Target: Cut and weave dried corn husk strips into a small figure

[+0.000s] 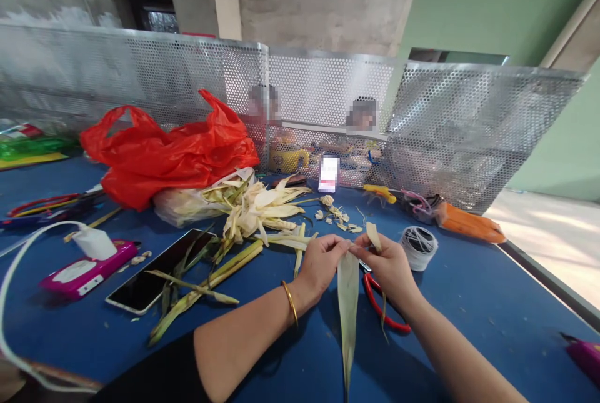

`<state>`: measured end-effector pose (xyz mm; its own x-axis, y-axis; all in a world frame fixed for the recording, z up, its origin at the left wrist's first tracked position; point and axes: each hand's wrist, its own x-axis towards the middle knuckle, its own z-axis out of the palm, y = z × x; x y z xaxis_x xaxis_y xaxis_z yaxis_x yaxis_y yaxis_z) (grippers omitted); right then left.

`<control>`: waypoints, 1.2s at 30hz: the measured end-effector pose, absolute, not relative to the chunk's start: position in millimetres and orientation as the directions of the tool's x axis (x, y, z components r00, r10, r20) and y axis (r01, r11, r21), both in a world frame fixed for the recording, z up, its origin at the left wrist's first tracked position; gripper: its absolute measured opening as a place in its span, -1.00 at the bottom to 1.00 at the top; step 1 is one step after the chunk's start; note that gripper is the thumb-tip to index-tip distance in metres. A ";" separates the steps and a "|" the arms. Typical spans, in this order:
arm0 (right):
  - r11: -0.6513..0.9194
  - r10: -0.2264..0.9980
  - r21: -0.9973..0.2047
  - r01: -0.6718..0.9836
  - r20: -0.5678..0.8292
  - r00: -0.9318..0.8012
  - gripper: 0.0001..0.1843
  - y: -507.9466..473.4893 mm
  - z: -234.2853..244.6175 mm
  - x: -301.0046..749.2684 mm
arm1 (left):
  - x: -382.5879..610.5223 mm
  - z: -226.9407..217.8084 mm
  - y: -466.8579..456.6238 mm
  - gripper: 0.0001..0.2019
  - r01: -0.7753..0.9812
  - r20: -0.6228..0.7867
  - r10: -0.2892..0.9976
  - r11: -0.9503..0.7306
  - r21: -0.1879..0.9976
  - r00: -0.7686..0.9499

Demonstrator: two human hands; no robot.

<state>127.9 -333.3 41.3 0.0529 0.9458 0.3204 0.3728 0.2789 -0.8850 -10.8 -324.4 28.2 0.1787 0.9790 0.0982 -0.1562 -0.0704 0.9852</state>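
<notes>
My left hand (323,262) pinches the top end of a long pale green corn husk strip (347,309), which hangs down toward the table's near edge. Fingertip to fingertip with it, my right hand (382,259) is closed on husk too; a short pale piece (374,236) sticks up between its fingers. Exactly how the pieces meet at the fingertips is hidden. Red-handled scissors (382,309) lie on the table below my right hand, partly covered by it. A spool of white thread (419,248) stands just right of that hand.
Left of my hands lies a heap of husks (257,209), with a phone (159,272), a purple power strip (89,268) and a red plastic bag (173,147) beyond. Husk scraps (335,212) and an orange packet (470,222) lie farther back. A perforated metal screen (328,90) borders the blue table.
</notes>
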 end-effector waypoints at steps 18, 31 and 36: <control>0.258 0.950 -0.909 0.327 0.301 0.087 -0.63 -338.3 44.1 122.2 | -10.3 27.4 -323.4 -0.68 -0.172 0.034 0.988 -0.008 0.985 0.151; 0.303 0.912 -0.847 0.436 0.391 0.127 -0.68 -340.6 36.1 122.1 | -8.5 28.9 -327.4 -0.78 -0.159 0.023 0.992 -0.003 0.987 0.124; 0.456 0.820 -0.618 0.640 0.572 -0.031 -0.78 -350.3 42.9 119.7 | -7.4 27.6 -327.2 -0.79 -0.229 -0.024 0.994 0.047 0.972 0.104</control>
